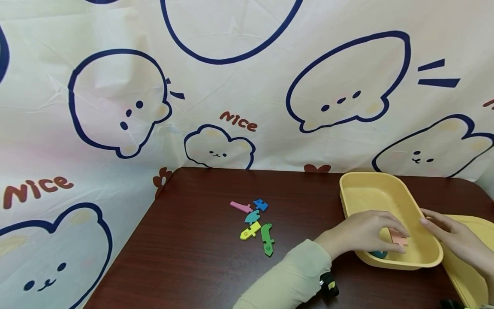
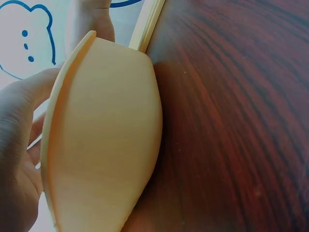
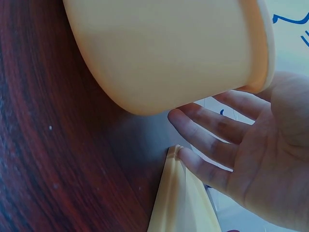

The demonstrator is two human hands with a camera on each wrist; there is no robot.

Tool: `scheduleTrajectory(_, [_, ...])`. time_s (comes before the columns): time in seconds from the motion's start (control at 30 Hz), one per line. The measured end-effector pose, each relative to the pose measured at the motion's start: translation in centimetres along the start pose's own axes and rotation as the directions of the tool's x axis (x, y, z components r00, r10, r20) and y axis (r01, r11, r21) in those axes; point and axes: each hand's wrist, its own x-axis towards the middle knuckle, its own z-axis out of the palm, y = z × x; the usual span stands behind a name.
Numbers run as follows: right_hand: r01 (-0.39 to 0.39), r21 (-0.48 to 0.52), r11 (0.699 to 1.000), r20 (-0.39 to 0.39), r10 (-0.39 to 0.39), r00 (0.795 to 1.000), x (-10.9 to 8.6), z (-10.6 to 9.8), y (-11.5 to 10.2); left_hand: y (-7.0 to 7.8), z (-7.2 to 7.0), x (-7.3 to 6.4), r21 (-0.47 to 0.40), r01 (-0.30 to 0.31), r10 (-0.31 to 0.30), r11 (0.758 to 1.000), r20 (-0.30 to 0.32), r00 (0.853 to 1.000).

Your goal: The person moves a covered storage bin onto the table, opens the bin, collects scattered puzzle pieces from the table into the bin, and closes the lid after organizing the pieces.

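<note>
"The left hand?"

"Dips inside a yellow box, fingers bent about a pink piece; from here, I can't tell if it grips."

"And the right hand?"

"Fingers loose, touching the box's right rim. A dark teal piece lies in the box beneath the left hand."

"Beyond?"

"A flat yellow lid-like piece sits right of the box; five colored pieces cluster well to its left on the dark desk."

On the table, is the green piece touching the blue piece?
Apart: the head view shows bare table between the green piece and the blue piece.
</note>
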Motion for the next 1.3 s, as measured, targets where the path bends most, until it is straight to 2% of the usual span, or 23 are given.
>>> scheduleTrajectory(0.37, [0.014,0.008,1.000,-0.008,-0.014,1.000,-0.13,0.11,0.06,0.19,0.71,0.19,-0.002,0.006,-0.006,1.000,0.021,1.000])
scheduleTrajectory(0.63, [0.008,0.007,1.000,-0.001,-0.008,1.000,-0.07,0.05,0.01,0.26,0.76,0.08,-0.008,0.020,-0.020,1.000,0.021,1.000])
scheduleTrajectory(0.87, [0.007,-0.004,1.000,-0.008,-0.007,1.000,-0.08,0.01,-0.06,0.16,0.83,0.14,0.007,0.000,0.000,1.000,0.016,1.000])
scheduleTrajectory(1.3, [0.018,-0.003,1.000,-0.007,-0.018,1.000,-0.13,0.11,-0.16,0.23,0.57,-0.06,-0.002,0.012,-0.012,1.000,0.039,0.999])
